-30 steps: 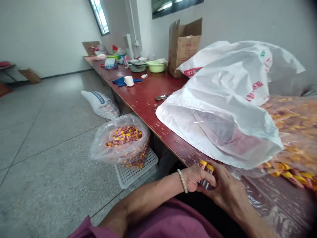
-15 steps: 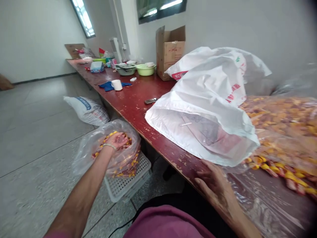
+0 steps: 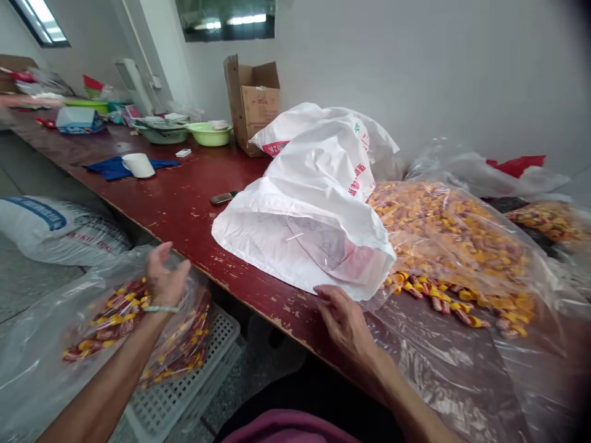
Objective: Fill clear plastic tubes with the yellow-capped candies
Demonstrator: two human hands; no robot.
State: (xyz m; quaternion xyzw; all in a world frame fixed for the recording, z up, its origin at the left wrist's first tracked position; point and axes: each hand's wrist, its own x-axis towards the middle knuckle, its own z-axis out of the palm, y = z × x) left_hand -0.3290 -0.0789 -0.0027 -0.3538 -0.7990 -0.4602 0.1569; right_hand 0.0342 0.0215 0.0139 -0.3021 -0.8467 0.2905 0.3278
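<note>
My left hand (image 3: 166, 278) is raised over a clear plastic bag of small red-and-yellow pieces (image 3: 115, 314); its fingers are apart and hold nothing. That bag rests on a white perforated crate (image 3: 210, 363) beside the table. My right hand (image 3: 346, 320) is at the front edge of the red table (image 3: 184, 215), fingers loosely spread and empty. Its fingertips are close to the lower edge of a white woven sack (image 3: 314, 203); whether they touch it I cannot tell. To the right lies a large clear bag (image 3: 447, 227) of yellow pieces, with several red-and-yellow ones (image 3: 438, 295) along its front.
A phone (image 3: 224, 198), a white mug (image 3: 138, 165) on blue cloth, a green basin (image 3: 210, 133) and an open cardboard box (image 3: 258, 111) stand along the table. On the floor at left lies a filled white sack (image 3: 60, 231). Clear plastic sheeting (image 3: 438, 369) covers the near right.
My view has swung to the right. My left hand has risen from the pieces in the floor-side bag, while my right hand stays by the white sack at the table edge.
</note>
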